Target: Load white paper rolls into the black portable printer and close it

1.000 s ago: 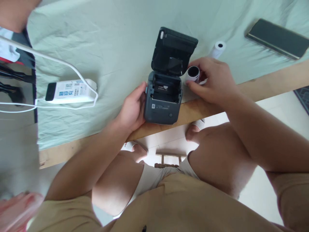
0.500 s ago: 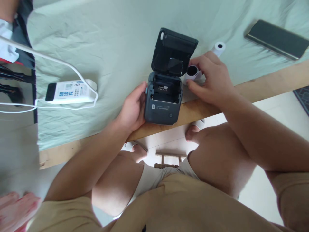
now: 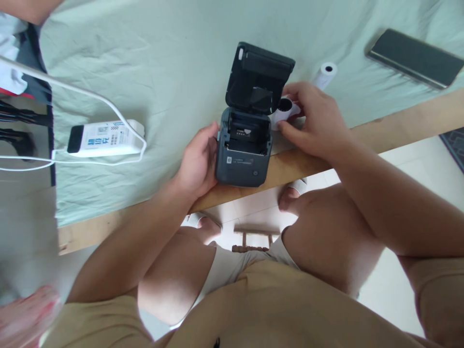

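Note:
A dark grey portable label printer [image 3: 242, 166] rests at the table's near edge with its black lid [image 3: 258, 77] swung up. Its paper bay lies bare, with a small printed sticker inside. My left hand [image 3: 199, 162] grips the printer's left side, thumb along the edge. Just right of the printer, my right hand [image 3: 313, 116] holds a white paper roll [image 3: 281, 113] with a wide dark core between thumb and fingers. Behind that hand lies a thinner white roll [image 3: 325, 75] with a small core hole, partly hidden by the knuckles.
A dark phone [image 3: 416, 58] lies at the right on the pale green cloth [image 3: 174, 58]. To the left is a white power bank [image 3: 105, 138] with a white cable [image 3: 83, 89] looped over it. A wooden edge [image 3: 232, 191] borders the table. Another person's arm [image 3: 32, 7] shows top left.
The paper roll and my right fingers have shifted slightly left, closer to the printer. At top left the other person's arm reaches further into view. My left hand keeps its hold.

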The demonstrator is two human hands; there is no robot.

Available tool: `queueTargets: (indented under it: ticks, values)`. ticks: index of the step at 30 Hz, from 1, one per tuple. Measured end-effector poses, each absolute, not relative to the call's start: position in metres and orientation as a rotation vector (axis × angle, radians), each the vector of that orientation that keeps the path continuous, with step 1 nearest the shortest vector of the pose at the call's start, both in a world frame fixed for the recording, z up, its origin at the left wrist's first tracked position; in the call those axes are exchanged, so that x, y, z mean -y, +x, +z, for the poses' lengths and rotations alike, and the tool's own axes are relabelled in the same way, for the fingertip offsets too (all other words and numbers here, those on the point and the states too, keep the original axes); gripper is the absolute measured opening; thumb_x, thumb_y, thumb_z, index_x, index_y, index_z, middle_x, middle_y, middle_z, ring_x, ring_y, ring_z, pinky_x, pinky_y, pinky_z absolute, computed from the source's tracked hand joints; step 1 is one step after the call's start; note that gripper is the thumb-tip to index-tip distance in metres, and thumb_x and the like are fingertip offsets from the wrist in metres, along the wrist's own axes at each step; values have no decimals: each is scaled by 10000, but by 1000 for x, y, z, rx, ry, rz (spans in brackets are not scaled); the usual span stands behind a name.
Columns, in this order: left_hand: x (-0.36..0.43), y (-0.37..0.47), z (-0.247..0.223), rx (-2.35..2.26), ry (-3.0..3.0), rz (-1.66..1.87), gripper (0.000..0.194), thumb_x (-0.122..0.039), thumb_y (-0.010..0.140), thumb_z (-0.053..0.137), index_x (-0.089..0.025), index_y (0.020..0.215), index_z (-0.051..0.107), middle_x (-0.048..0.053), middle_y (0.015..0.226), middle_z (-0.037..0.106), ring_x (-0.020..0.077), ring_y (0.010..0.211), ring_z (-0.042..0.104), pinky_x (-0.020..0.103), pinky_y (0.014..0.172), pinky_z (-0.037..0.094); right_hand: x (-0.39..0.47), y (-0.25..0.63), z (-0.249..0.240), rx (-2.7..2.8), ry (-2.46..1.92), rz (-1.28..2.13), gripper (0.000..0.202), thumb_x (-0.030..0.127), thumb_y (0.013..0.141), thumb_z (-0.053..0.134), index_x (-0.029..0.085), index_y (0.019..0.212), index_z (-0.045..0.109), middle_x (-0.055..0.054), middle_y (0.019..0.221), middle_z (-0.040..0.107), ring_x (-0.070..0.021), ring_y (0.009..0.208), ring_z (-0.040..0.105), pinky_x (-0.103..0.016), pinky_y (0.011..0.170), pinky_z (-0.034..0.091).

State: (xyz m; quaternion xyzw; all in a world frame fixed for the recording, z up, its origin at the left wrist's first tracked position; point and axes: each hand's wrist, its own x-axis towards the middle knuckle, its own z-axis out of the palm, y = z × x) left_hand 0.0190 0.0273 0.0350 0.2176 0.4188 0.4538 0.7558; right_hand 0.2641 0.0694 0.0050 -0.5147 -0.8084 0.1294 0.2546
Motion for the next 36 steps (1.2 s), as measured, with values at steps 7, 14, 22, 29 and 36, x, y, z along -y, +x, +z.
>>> queueTargets:
  ticks: [7,14,22,29,36]
  values:
    - [-27,19,34,-922,504,1012,612,-429,1154,226,-128,1380,709,109,1143,871,364,1254,816,511,1084,682,-67,261,10,2203,-1433,379,559,109,850,688,275,1368,561,-94,1375,742,-316,1239,751,-500,1092,631]
    - [-26,19,36,-937,518,981,607,-448,1143,254,-129,1400,702,115,1133,870,351,1242,821,486,1090,680,-65,261,12,2233,-1392,374,463,152,887,631,314,1319,592,-86,1362,719,-343,1260,733,-534,1036,640]
    - [-26,20,38,-931,491,974,554,-435,1124,327,-161,1405,719,99,1159,871,364,1231,823,483,1063,688,-63,258,17,2137,-1500,382,474,190,840,688,334,1274,562,-104,1340,726,-355,1168,732,-576,1006,628]
    - [-25,20,39,-927,498,951,557,-431,1114,320,-139,1369,720,111,1110,872,357,1223,825,475,1061,688,-68,287,32,1916,-1218,-230,355,220,957,604,262,1304,667,-198,1293,709,-395,1298,666,-604,1096,568]
    - [-26,19,37,-922,509,977,526,-442,1109,362,-163,1389,710,89,1117,875,350,1206,831,467,1063,688,-106,306,4,1962,-1718,200,522,222,943,650,266,1459,584,-189,1449,702,-359,1343,661,-601,1179,510]
